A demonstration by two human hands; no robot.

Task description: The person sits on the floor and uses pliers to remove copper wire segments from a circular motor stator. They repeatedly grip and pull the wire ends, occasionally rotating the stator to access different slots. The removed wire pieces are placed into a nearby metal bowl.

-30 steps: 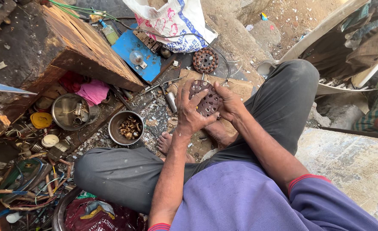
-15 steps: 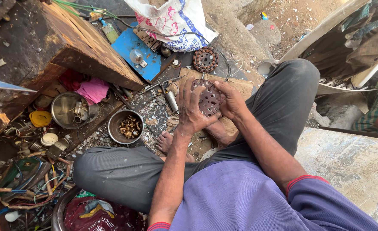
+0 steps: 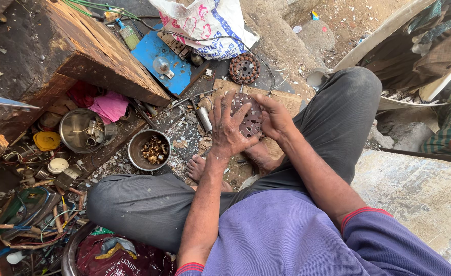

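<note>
Head view. Seated person, cross-legged on the ground, both forearms reaching forward toward 12 o'clock.

Left hand [image 3: 229,130]: fingers spread wide, palm down, laid over the left half of a round slotted metal disc [image 3: 249,115]. Right hand [image 3: 272,116]: curled about the disc's right edge at 3 o'clock, thumb on top. Both hands closed on the disc together, which sits above the bare feet, just over a flat wooden board [image 3: 281,99].

Slotted discs, count two: one held; a second disc [image 3: 244,68] lying on the ground at 12 o'clock of the held one, near but apart.

Metal bowls, count two: a small bowl [image 3: 149,150] with brownish bits inside, at 9 o'clock of the hands; a larger steel bowl [image 3: 81,130] with small parts, farther out at 9 o'clock.

Other items, one each: blue board [image 3: 156,59] at 11 o'clock; printed white sack [image 3: 205,23] at 12 o'clock; pink cloth [image 3: 109,106] beside the steel bowl; wooden block [image 3: 77,46] at 10 o'clock; yellow lid [image 3: 46,140] at 9 o'clock. Tangled wires and scrap at 8 o'clock, number cannot be told.
</note>
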